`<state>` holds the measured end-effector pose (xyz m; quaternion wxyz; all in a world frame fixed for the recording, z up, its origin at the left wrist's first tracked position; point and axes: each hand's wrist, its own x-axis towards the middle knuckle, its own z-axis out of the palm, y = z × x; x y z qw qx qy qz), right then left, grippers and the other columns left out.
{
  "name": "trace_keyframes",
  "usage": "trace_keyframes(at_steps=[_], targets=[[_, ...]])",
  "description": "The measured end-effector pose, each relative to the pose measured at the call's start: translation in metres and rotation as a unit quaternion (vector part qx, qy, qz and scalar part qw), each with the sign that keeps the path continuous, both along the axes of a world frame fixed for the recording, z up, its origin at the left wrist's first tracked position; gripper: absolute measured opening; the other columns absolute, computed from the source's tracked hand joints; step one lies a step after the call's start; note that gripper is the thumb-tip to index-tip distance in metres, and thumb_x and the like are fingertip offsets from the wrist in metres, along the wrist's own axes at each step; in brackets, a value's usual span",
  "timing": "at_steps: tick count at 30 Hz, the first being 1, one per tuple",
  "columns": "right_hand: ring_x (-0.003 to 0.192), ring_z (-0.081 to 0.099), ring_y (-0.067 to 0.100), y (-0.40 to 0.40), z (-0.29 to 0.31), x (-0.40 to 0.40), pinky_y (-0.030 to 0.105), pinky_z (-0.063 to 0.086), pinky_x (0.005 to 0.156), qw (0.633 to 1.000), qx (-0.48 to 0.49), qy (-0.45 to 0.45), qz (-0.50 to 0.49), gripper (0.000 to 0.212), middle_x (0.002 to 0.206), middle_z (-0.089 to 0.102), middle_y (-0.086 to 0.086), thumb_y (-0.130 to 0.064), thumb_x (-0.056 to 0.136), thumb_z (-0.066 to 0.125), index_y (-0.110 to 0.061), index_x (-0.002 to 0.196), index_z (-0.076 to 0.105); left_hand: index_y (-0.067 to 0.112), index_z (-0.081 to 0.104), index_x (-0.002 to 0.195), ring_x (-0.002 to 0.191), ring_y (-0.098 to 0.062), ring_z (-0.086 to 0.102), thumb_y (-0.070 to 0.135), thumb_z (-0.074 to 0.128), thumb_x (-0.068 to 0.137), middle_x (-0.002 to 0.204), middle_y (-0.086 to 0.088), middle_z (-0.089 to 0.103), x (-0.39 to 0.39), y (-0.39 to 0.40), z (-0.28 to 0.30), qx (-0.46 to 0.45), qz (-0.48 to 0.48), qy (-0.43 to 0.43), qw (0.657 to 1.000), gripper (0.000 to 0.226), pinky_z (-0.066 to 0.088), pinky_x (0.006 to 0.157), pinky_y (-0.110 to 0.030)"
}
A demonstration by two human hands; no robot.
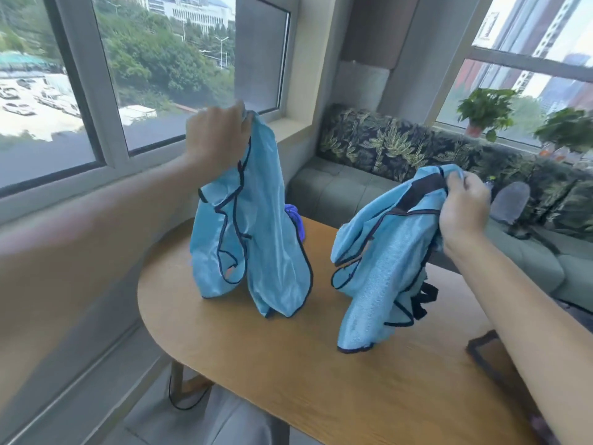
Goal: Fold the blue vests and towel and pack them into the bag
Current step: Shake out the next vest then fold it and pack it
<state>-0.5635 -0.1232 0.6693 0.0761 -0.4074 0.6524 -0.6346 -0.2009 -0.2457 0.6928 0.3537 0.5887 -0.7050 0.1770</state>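
Both hands are raised above the wooden tabletop point(288, 364), and each one grips a light blue vest with dark edging.

The left hand point(218, 139) is closed in a fist around the top of the left vest point(253, 226), fingers curled over a bunched corner of the cloth. The vest hangs straight down from that fist, and its lower folds reach the tabletop toward the far left part of it. The cloth looks smooth and slightly shiny, with the dark trim winding down the middle.

The right hand point(463, 207) pinches the top of the right vest point(378, 268), with thumb and fingers curled around a gathered edge beside a broad dark band. This vest hangs lower and slants to the left of the hand, its bottom hem lying crumpled on the tabletop toward the right side. Black straps stick out from its right edge.

Behind the left vest, at the far edge of the tabletop, a small patch of darker blue-purple cloth point(293, 220) shows; most of it is hidden, so I cannot tell what it is. At the near right edge of the tabletop, partly covered by the right forearm, lies a dark-rimmed flat thing point(481, 348) that is too blurred to identify.
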Motion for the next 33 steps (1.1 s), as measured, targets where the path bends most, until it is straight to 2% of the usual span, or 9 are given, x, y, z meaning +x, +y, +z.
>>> trace_keyframes(at_steps=[3, 8, 11, 15, 18, 21, 26, 30, 33], targets=[[0.092, 0.055, 0.022, 0.016, -0.025, -0.005, 0.033, 0.039, 0.078, 0.986, 0.129, 0.104, 0.011, 0.020, 0.099, 0.061, 0.000, -0.035, 0.099, 0.050, -0.020, 0.108, 0.061, 0.011, 0.062, 0.110, 0.091, -0.040, 0.062, 0.044, 0.047, 0.101, 0.099, -0.018, 0.064, -0.018, 0.013, -0.034, 0.059, -0.046, -0.068, 0.995, 0.038, 0.038, 0.071, -0.038], [0.133, 0.042, 0.035, 0.028, -0.129, -0.027, 0.043, 0.036, 0.110, 0.883, 0.360, 0.297, 0.051, 0.046, 0.141, 0.051, 0.015, -0.034, 0.095, 0.059, -0.012, 0.135, 0.053, 0.021, 0.059, 0.126, 0.119, -0.031, 0.055, 0.039, 0.061, 0.091, 0.127, -0.007, 0.059, -0.058, 0.030, -0.139, 0.160, -0.195, -0.275, 0.928, 0.039, 0.046, 0.097, -0.045], [0.141, 0.035, 0.028, 0.050, -0.174, -0.021, 0.041, 0.031, 0.116, 0.850, 0.408, 0.301, 0.142, 0.053, 0.152, 0.043, 0.007, -0.037, 0.096, 0.061, -0.020, 0.144, 0.049, 0.041, 0.046, 0.146, 0.142, -0.032, 0.035, 0.047, 0.048, 0.103, 0.155, 0.001, 0.039, -0.078, 0.045, -0.213, 0.305, -0.203, -0.322, 0.873, 0.044, 0.027, 0.117, -0.054], [0.155, 0.010, 0.022, 0.088, -0.219, -0.008, 0.043, 0.020, 0.124, 0.807, 0.454, 0.276, 0.257, 0.066, 0.166, 0.014, -0.009, -0.049, 0.097, 0.060, -0.042, 0.155, 0.030, 0.052, 0.017, 0.157, 0.151, -0.041, 0.011, 0.053, 0.029, 0.108, 0.169, 0.005, 0.006, -0.075, 0.059, -0.281, 0.447, -0.168, -0.354, 0.804, 0.051, 0.014, 0.118, -0.068], [0.156, -0.007, 0.017, 0.102, -0.243, -0.001, 0.044, 0.015, 0.125, 0.769, 0.484, 0.312, 0.278, 0.072, 0.168, -0.003, -0.017, -0.057, 0.097, 0.056, -0.043, 0.158, 0.022, 0.042, 0.024, 0.158, 0.152, -0.034, 0.018, 0.058, 0.028, 0.106, 0.168, 0.005, 0.018, -0.056, 0.060, -0.291, 0.417, -0.144, -0.313, 0.841, 0.055, 0.021, 0.120, -0.057], [0.155, -0.006, 0.021, 0.102, -0.261, 0.001, 0.048, 0.018, 0.124, 0.747, 0.503, 0.356, 0.251, 0.073, 0.169, -0.001, -0.014, -0.064, 0.097, 0.049, -0.042, 0.159, 0.019, 0.034, 0.033, 0.156, 0.147, -0.031, 0.028, 0.057, 0.034, 0.104, 0.164, 0.003, 0.028, -0.034, 0.053, -0.291, 0.394, -0.119, -0.314, 0.855, 0.056, 0.031, 0.117, -0.047], [0.143, 0.029, 0.014, 0.097, -0.280, -0.002, 0.039, 0.037, 0.112, 0.802, 0.421, 0.382, 0.184, 0.041, 0.154, 0.040, -0.016, -0.047, 0.101, 0.052, -0.036, 0.141, 0.049, 0.028, 0.044, 0.150, 0.144, -0.037, 0.032, 0.043, 0.054, 0.101, 0.161, -0.004, 0.032, 0.009, 0.047, -0.288, 0.353, -0.039, -0.367, 0.860, 0.052, 0.034, 0.114, -0.043], [0.127, 0.047, 0.012, 0.092, -0.277, -0.010, 0.034, 0.042, 0.103, 0.862, 0.381, 0.274, 0.190, 0.029, 0.127, 0.056, -0.013, -0.018, 0.103, 0.052, -0.028, 0.126, 0.063, 0.015, 0.076, 0.102, 0.122, -0.046, 0.055, 0.008, 0.076, 0.069, 0.133, -0.017, 0.060, -0.001, 0.053, -0.283, 0.236, -0.060, -0.362, 0.900, 0.034, 0.047, 0.101, -0.053], [0.136, 0.046, 0.016, 0.088, -0.266, -0.041, 0.039, 0.036, 0.111, 0.840, 0.361, 0.341, 0.218, 0.037, 0.137, 0.059, -0.011, -0.004, 0.095, 0.055, -0.036, 0.110, 0.068, 0.020, 0.074, 0.097, 0.111, -0.035, 0.061, 0.011, 0.086, 0.060, 0.123, -0.009, 0.064, -0.037, 0.063, -0.278, 0.223, -0.133, -0.287, 0.922, 0.039, 0.053, 0.089, -0.045]])
